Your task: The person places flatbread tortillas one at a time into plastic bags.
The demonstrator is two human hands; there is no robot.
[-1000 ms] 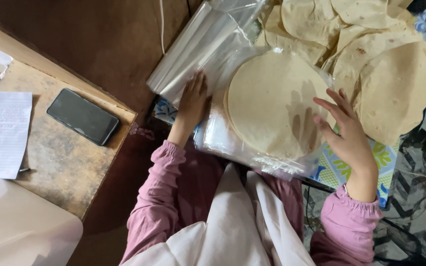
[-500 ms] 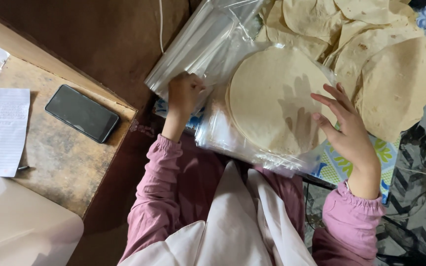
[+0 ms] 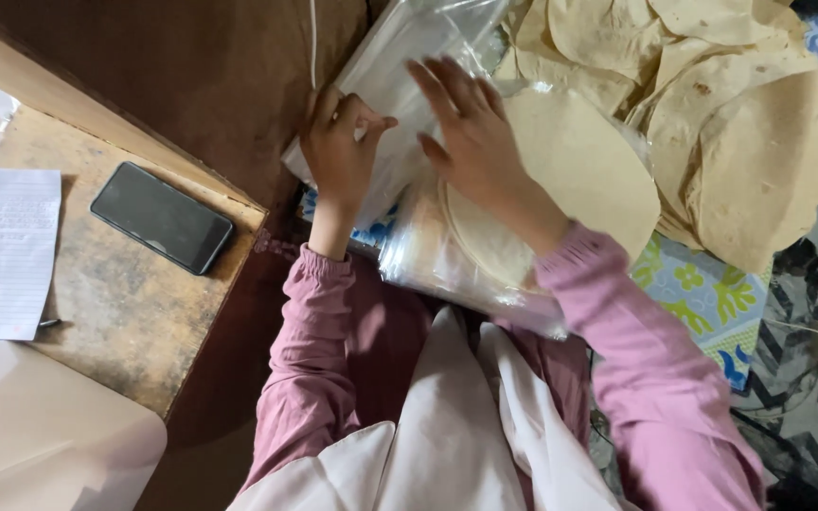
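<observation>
My left hand (image 3: 341, 151) pinches the near edge of a stack of clear plastic bags (image 3: 404, 57), fingers closed on a bag. My right hand (image 3: 471, 132) has crossed over to the left and lies flat with spread fingers on the same plastic, above a round pale flatbread (image 3: 589, 170). That flatbread rests on top of bagged flatbreads in clear plastic (image 3: 447, 265) in front of my lap. Both arms wear pink sleeves.
A pile of loose flatbreads (image 3: 750, 123) lies at upper right on a patterned blue-green cloth (image 3: 712, 303). At left a wooden board (image 3: 115, 303) carries a black phone (image 3: 161, 218) and lined paper (image 3: 2, 251). A white cable (image 3: 312, 38) hangs above.
My right hand left the right edge of the flatbread and swung left onto the plastic bags. My left hand moved up-left and closed on a bag's edge.
</observation>
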